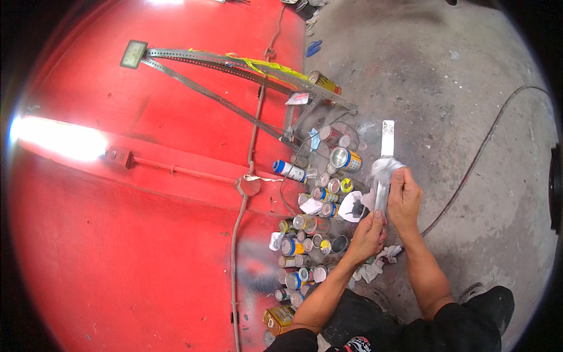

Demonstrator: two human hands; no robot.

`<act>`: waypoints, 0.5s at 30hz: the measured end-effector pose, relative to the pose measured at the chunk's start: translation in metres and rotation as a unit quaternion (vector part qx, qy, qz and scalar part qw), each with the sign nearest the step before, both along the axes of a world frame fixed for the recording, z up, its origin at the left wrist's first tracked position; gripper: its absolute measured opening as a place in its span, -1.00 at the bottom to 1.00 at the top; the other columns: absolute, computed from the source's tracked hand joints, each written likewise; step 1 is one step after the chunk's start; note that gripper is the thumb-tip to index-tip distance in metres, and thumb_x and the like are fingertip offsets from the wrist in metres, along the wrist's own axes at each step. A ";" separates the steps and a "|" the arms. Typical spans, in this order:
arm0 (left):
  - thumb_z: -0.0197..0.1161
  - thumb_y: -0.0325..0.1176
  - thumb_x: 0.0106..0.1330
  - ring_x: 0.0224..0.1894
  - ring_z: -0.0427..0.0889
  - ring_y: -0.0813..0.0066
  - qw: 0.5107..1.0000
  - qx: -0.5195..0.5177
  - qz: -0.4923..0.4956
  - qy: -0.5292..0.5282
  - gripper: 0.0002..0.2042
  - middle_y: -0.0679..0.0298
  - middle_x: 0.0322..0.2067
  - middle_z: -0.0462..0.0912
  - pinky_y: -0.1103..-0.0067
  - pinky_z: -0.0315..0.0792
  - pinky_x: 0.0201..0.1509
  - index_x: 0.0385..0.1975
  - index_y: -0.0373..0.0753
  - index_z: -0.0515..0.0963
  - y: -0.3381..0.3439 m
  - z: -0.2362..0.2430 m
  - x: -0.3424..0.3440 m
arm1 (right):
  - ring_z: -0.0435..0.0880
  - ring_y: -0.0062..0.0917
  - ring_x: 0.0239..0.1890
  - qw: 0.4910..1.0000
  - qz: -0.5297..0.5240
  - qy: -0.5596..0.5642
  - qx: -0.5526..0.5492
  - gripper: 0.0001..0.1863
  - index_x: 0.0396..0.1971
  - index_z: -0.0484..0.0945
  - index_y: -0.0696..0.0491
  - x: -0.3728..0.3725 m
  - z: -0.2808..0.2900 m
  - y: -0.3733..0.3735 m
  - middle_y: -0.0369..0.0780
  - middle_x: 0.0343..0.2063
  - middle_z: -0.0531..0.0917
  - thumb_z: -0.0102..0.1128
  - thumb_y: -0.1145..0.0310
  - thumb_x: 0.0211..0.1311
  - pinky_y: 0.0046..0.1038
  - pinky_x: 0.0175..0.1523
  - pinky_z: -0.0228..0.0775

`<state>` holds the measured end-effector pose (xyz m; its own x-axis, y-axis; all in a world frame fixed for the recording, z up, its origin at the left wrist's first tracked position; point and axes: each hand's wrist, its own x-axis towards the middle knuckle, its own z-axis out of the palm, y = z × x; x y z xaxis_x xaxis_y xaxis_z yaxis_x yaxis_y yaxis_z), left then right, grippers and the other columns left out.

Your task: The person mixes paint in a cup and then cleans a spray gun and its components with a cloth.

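My left hand [368, 236] is closed around the lower end of a long flat strip [387, 138], held upright in front of me. Its upper end is white with dark printed marks, and its lower part looks grey and shiny. Wrapped about the strip's middle is a crumpled whitish rag [385, 169], pinched in my right hand [405, 202]. The rag hides the part of the strip beneath it. Just left of my hands, on the floor, a white sheet with a dark stain [353, 206] lies beside many paint cans [345, 159].
Cans and jars crowd the floor along the red wall [146, 246], with a yellow box [278, 320] nearest me. A perforated metal stand [205, 89] carries a lamp [134, 54]. Rags [370, 271] lie below my hands. A dark hose [478, 157] curves across the right floor.
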<state>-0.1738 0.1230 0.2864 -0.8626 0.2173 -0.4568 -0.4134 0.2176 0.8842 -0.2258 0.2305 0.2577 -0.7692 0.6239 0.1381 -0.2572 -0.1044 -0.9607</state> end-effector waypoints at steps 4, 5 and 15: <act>-0.18 -0.06 0.51 -0.75 0.15 0.73 0.996 -0.030 0.024 0.084 -0.68 0.48 -0.69 0.27 0.71 0.03 -0.72 -0.37 -0.15 0.31 -0.005 -0.013 -0.006 | 0.51 -0.58 -0.50 0.988 0.086 0.016 -0.128 -0.60 -0.55 0.49 0.23 0.001 0.001 -0.015 -0.22 -0.52 0.60 0.05 0.21 0.37 -0.44 -0.35 0.35; -0.17 -0.05 0.51 -0.74 0.16 0.73 0.995 -0.057 0.012 0.083 -0.67 0.48 -0.69 0.27 0.71 0.04 -0.71 -0.37 -0.16 0.32 -0.003 -0.011 -0.007 | 0.51 -0.63 -0.47 0.964 0.161 -0.027 -0.212 -0.59 -0.58 0.50 0.23 0.003 0.004 -0.010 -0.24 -0.50 0.60 0.07 0.19 0.36 -0.48 -0.32 0.36; -0.14 -0.13 0.50 -0.75 0.21 0.67 0.980 -0.126 0.054 0.143 -0.68 0.40 -0.69 0.31 0.64 0.08 -0.75 -0.47 -0.19 0.29 -0.010 -0.016 -0.025 | 0.51 -0.65 -0.34 0.900 0.348 -0.039 -0.258 -0.64 -0.17 0.51 0.14 -0.011 -0.034 -0.033 -0.28 -0.47 0.59 0.18 0.12 0.28 -0.56 -0.24 0.41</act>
<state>-0.1989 0.1134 0.2704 -0.9748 0.0293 -0.2210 -0.1896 0.4122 0.8911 -0.2369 0.1973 0.2234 -0.9935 -0.0474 -0.1033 0.1091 -0.6519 -0.7504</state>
